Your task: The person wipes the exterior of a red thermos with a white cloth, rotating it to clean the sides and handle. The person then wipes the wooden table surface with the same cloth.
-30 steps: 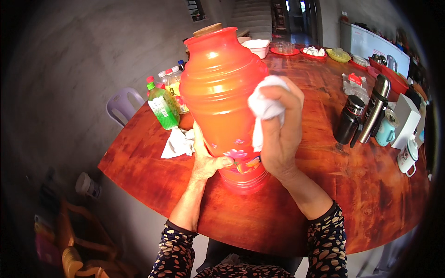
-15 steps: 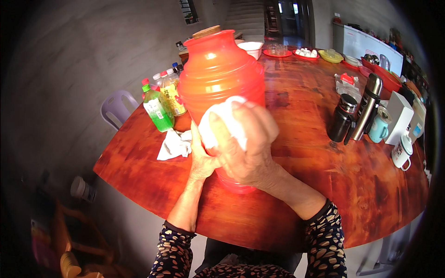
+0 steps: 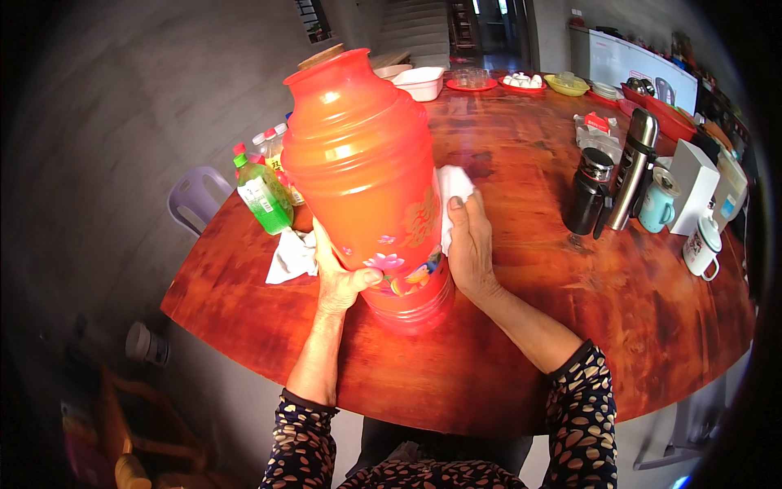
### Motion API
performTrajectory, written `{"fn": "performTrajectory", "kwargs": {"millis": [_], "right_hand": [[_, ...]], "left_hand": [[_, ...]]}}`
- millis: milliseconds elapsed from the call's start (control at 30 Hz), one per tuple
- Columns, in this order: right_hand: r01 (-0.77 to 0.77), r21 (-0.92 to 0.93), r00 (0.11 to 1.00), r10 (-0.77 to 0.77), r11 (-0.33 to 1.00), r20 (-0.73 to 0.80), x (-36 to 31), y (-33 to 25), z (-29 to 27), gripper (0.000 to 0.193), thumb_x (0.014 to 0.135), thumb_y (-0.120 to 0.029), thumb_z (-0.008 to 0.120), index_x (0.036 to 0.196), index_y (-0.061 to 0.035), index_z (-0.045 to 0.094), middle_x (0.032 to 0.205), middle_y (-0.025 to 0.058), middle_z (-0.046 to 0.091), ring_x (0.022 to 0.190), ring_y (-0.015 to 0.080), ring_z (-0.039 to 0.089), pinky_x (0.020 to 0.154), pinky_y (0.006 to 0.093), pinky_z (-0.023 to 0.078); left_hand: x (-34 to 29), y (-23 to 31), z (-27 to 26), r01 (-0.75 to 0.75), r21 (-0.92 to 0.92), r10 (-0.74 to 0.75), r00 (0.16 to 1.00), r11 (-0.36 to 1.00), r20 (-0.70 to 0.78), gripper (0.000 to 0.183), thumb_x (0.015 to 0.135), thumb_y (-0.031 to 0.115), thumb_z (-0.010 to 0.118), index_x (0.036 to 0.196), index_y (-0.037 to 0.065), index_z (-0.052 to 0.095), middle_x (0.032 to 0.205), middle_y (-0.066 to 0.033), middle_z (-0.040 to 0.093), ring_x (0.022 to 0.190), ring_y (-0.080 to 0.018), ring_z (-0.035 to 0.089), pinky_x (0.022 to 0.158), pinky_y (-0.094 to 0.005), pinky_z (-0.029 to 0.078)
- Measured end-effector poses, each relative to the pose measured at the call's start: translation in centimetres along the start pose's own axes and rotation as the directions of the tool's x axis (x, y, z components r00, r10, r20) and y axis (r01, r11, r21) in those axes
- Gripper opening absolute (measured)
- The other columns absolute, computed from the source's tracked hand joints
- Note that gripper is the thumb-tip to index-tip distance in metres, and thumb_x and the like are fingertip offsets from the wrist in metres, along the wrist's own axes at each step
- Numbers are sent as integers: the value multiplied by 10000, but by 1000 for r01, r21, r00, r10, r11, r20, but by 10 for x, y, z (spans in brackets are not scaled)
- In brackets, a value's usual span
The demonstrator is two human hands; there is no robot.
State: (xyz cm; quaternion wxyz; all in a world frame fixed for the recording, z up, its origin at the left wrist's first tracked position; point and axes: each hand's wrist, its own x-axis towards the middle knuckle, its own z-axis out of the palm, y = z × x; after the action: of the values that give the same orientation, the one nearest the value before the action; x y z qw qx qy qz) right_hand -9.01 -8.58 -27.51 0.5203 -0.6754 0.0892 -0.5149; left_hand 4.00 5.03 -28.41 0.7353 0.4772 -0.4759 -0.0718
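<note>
A large red thermos flask [image 3: 358, 179] with a floral print and a cork stopper [image 3: 321, 56] stands on the table in front of me, tilted a little to the left. My left hand [image 3: 338, 277] grips its lower left side, thumb across the front and fingers hidden behind. On its right side, my right hand [image 3: 471, 244] presses a white cloth [image 3: 454, 196] against the flask wall, fingers closed over the cloth. A second crumpled white cloth [image 3: 292, 257] lies on the table just left of my left hand.
Drink bottles [image 3: 265, 196] stand at the left edge of the wooden table [image 3: 521, 350]. At right are a steel vacuum flask [image 3: 635, 167], a black flask [image 3: 588, 196], a blue mug [image 3: 658, 202], a white lidded mug [image 3: 702, 248] and a white box [image 3: 694, 187]. Bowls and trays line the far edge.
My right hand has moved with the cloth from the flask's front to its right side, uncovering the floral print. The flask leans more to the left.
</note>
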Motion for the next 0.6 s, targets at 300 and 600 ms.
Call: {"fn": "performTrajectory", "kwargs": {"millis": [300,600], "right_hand": [[251,-70,963,-256,966,-87,-9,-19,13,433,981,-198,403,1336,48,373,1279,229,372,1141,325,424,1018,394,317],[847,-490,394,-861,204,322,-15,-40,21,372,783,-87,639,1155,-75,634,1260,127,441,1133,315,462,910,405,434]], "left_hand": [[-1,-6,-2,4,24,-4,1000,1000,-25,1217,494,529,897,1403,28,263,1226,-88,526,1111,-210,528,954,-366,440],[-1,-27,-18,86,-9,-86,995,996,-45,985,764,593,675,1449,55,216,1371,-110,428,1232,-227,439,1029,-385,365]]}}
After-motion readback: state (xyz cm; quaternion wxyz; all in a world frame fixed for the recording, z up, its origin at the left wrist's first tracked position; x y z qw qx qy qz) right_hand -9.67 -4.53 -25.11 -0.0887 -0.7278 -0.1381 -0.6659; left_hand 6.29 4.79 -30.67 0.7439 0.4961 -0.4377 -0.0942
